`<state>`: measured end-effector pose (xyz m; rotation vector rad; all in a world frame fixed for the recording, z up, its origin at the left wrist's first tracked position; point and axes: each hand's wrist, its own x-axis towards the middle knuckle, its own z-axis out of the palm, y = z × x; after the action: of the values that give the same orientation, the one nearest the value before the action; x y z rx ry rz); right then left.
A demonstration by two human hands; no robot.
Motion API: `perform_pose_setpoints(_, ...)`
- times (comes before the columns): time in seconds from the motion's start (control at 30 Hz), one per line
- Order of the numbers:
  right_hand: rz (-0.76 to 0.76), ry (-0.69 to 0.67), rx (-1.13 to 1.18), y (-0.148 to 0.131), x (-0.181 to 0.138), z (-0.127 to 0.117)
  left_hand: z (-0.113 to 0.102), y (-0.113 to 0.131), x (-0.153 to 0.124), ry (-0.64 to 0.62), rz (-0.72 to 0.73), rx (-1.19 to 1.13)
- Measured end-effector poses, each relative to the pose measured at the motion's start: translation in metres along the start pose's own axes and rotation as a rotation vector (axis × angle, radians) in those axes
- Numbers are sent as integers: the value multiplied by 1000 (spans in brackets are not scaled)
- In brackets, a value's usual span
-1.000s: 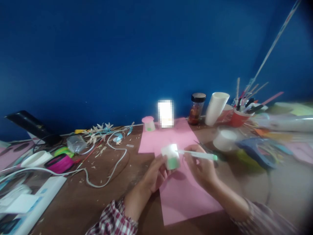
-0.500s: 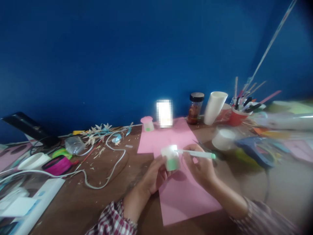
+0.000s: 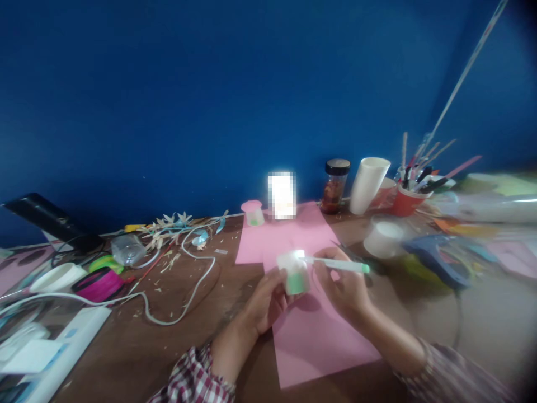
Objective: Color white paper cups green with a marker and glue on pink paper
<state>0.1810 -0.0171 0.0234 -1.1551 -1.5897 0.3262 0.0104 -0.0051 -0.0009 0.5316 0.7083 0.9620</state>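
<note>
Head view: pink paper (image 3: 321, 350) on brown table (image 3: 130, 352), blue wall (image 3: 210, 101); left hand (image 3: 267, 300) clasps cup (image 3: 295, 277), right hand (image 3: 343, 288) pinches pen (image 3: 342, 265)

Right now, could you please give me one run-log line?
left hand: holds white-green piece; right hand: holds pen, tip near piece; underneath: pink paper

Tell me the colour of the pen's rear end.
Light green, at the rear end of the pen in the right hand, best seen in the head view.
</note>
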Motion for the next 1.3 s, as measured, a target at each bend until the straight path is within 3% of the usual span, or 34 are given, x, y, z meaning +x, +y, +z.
perform_pose_setpoints(0.7, 11, 13, 8, 0, 1, 1, 1, -1, 0, 46, -5, 18)
perform_pose_setpoints(1.3, 41, -5, 46, -1, 0, 1, -1, -1, 0, -7, -12, 36)
